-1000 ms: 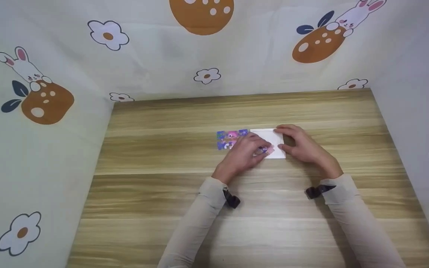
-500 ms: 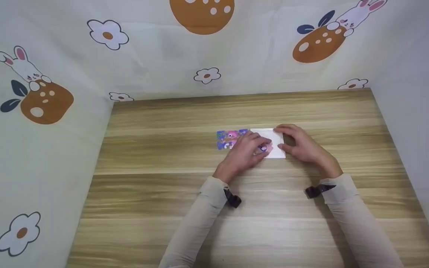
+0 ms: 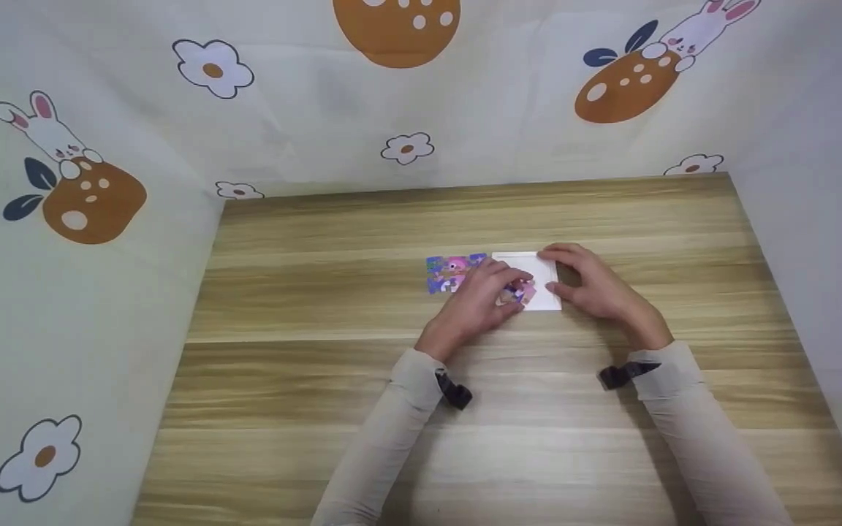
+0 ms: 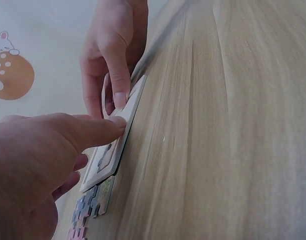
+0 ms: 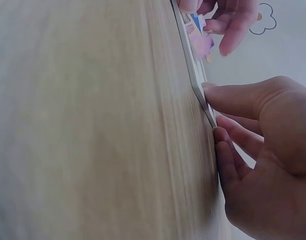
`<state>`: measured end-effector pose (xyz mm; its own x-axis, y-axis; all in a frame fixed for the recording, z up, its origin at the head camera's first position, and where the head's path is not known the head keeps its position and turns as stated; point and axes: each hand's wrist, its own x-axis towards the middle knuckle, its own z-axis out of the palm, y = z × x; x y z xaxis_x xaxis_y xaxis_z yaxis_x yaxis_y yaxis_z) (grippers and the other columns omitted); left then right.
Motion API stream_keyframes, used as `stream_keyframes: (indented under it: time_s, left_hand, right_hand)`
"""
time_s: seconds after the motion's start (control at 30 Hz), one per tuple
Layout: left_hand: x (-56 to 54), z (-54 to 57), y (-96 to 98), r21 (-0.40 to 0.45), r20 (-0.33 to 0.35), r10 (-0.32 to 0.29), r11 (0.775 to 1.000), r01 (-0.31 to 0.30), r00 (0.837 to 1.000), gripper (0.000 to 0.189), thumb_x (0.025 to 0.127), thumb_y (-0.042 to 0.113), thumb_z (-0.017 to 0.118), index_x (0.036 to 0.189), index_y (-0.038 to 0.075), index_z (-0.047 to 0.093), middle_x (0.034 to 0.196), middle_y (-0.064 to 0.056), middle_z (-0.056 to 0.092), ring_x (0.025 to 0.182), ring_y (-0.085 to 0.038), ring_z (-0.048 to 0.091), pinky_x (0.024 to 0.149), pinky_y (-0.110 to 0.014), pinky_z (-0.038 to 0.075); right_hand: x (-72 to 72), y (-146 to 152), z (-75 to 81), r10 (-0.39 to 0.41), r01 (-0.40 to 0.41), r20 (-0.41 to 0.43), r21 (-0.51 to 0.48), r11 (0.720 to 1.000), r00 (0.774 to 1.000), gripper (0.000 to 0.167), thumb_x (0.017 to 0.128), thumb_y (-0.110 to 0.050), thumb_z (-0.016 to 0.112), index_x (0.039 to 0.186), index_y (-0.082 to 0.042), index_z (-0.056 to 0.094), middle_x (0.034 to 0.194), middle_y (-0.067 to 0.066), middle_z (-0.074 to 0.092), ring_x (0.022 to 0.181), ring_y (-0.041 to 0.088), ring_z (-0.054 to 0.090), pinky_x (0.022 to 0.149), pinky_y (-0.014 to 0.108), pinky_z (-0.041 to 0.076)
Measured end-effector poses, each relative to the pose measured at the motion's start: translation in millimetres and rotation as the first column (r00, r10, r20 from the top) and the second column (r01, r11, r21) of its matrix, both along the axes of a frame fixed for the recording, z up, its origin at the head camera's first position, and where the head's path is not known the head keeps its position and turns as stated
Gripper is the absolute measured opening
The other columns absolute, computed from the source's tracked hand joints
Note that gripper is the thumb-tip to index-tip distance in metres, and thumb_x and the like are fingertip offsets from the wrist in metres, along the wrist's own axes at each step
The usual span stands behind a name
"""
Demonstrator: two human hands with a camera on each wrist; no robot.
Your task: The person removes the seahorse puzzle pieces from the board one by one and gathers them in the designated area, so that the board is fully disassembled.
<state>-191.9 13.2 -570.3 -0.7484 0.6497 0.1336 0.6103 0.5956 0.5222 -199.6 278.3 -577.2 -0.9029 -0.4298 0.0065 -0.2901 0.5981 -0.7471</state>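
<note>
A white puzzle tray lies flat on the table, its recess partly filled with joined pink and blue puzzle pieces. My left hand reaches over its left part, thumb at the near border and fingers curled toward the far side, with a puzzle piece between them. In the right wrist view, patterned puzzle pieces show below those fingers. The tray's right edge is gripped by my right hand, thumb on the rim and fingers beyond it. My left hand hides much of the recess.
Left of the tray, a flat group of blue and pink puzzle pieces lies on the wood-grain table, partly under my left hand. Fabric walls with rabbits and flowers stand at the back and both sides.
My left fingers and thumb have shifted slightly over the tray, and more of the pieces beneath them shows. The right hand and the tray stay in place.
</note>
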Motion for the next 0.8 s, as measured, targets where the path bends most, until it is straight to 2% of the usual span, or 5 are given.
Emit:
stream_keyframes:
  time_s: [0.1, 0.17, 0.4, 0.63, 0.8]
  left_hand:
    - [0.3, -0.5, -1.6, 0.024, -0.008, 0.004, 1.0, -0.004, 1.0, 0.043, 0.097, 0.024, 0.082, 0.138, 0.014, 0.071, 0.122, -0.001, 0.075, 0.123, -0.021, 0.064, 0.135, -0.041, 0.031]
    - [0.6, -1.6, -2.6, 0.036, -0.008, 0.015, 0.999, -0.015, 1.0, 0.043, 0.096, 0.025, 0.083, 0.137, 0.014, 0.072, 0.121, -0.001, 0.076, 0.122, -0.02, 0.065, 0.132, -0.039, 0.036]
    - [4.8, -8.3, -11.8, 0.09, 0.031, 0.073, 0.993, -0.075, 0.997, 0.048, 0.095, 0.029, 0.084, 0.14, 0.014, 0.073, 0.118, -0.002, 0.076, 0.115, -0.019, 0.065, 0.106, -0.034, 0.054]
    - [11.4, -15.7, -27.1, 0.16, 0.026, 0.118, 0.98, -0.12, 0.993, 0.047, 0.095, 0.03, 0.085, 0.138, 0.016, 0.074, 0.13, -0.004, 0.077, 0.128, -0.022, 0.068, 0.125, -0.042, 0.044]
    - [15.9, -19.0, -42.5, 0.244, 0.005, 0.156, 0.958, -0.152, 0.988, 0.05, 0.094, 0.029, 0.086, 0.14, 0.014, 0.072, 0.13, -0.004, 0.077, 0.129, -0.023, 0.066, 0.122, -0.041, 0.047]
  right_hand:
    - [-0.2, 0, 0.0, 0.003, -0.003, -0.009, 0.002, 1.0, 1.0, 0.056, 0.1, -0.005, 0.075, 0.153, -0.002, 0.059, 0.161, 0.024, 0.05, 0.155, 0.047, 0.041, 0.133, 0.063, 0.024]
    - [0.0, 0, 0.1, 0.004, -0.004, -0.012, 0.0, 1.0, 1.0, 0.056, 0.1, -0.005, 0.075, 0.153, -0.002, 0.059, 0.161, 0.024, 0.051, 0.155, 0.047, 0.042, 0.133, 0.063, 0.025]
    - [1.6, -1, 1.3, -0.002, 0.002, -0.014, 0.004, 1.0, 1.0, 0.055, 0.1, -0.006, 0.075, 0.153, -0.002, 0.059, 0.161, 0.025, 0.05, 0.154, 0.048, 0.041, 0.132, 0.066, 0.024]
    - [2.2, 0, 0.4, -0.01, 0.01, 0.011, -0.003, 1.0, 1.0, 0.055, 0.101, -0.005, 0.074, 0.153, -0.002, 0.058, 0.162, 0.024, 0.05, 0.156, 0.046, 0.04, 0.134, 0.063, 0.023]
    - [1.4, 0, -0.8, -0.013, 0.014, 0.035, -0.003, 1.0, 0.999, 0.055, 0.102, -0.006, 0.073, 0.155, -0.003, 0.057, 0.164, 0.023, 0.048, 0.157, 0.046, 0.038, 0.135, 0.062, 0.021]
